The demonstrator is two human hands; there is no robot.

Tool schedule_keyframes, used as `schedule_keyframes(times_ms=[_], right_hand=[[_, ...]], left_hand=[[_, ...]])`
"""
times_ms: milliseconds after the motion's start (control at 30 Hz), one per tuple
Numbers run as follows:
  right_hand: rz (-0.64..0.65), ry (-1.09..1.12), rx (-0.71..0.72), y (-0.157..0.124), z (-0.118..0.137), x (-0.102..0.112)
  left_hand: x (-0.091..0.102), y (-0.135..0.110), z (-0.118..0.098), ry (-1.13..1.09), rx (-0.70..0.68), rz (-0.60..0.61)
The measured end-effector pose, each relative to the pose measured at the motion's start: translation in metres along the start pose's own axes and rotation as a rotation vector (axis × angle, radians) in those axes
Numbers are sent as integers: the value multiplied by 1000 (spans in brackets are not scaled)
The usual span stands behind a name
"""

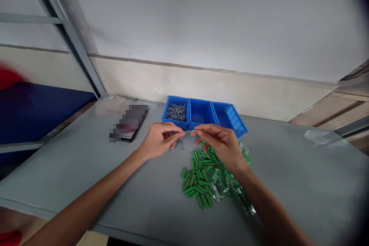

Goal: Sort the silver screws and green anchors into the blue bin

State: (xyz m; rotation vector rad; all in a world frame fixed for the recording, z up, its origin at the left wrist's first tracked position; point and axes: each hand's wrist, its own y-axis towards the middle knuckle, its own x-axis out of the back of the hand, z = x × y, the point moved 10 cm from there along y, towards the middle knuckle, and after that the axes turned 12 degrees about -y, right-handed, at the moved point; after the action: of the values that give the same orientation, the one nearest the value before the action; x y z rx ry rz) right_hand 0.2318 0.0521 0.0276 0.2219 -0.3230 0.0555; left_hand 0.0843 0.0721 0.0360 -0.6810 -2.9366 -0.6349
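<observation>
**Thin screw, two pinching grips, and a desk full of things that roll**

A thin metal screw (189,131) hangs in the air over the grey desk (57,184), just in front of the near wall of the bin. The left grip (159,141) is closed to a fine pinch at one end of it, and the right grip (219,143) pinches the other end the same way; how firmly either holds is too small to tell. Right below lies a little heap of loose screws (178,144), with a pile of green plastic plugs (198,177) just to the near right and crumpled green-printed wrappers (232,186) beside them on the right. The three-part blue bin (201,112) stands at the far side, with a mass of screws (175,112) in its left compartment. A blurred phone (128,122) lies to the far left.

The risk sits in that tiny contact: a screw this slim could slip from uneven fingertips and vanish into the heap. A careless knuckle could jolt the bin, and a dragging wrist could send plugs rolling off the desk.
</observation>
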Motion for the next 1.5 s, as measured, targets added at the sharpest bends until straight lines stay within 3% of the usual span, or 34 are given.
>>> schedule_keyframes(times_ms=[200, 533, 833, 1100, 1333, 1500], right_hand=[[-35, -85, -16, -1, 1, 1], [-55, -78, -32, -1, -5, -1], [-18, -87, 37, -4, 13, -5], [-34, -69, 48, -4, 7, -3], [-37, -100, 32, -5, 7, -2], [-41, -144, 25, -8, 13, -4]], left_hand=[[5, 0, 11, -145, 101, -2], [-20, -8, 22, -132, 262, 238], [3, 1, 20, -290, 256, 115], [-27, -11, 21, -236, 309, 332], [-15, -6, 15, -237, 319, 227], [-38, -16, 4, -260, 373, 326]])
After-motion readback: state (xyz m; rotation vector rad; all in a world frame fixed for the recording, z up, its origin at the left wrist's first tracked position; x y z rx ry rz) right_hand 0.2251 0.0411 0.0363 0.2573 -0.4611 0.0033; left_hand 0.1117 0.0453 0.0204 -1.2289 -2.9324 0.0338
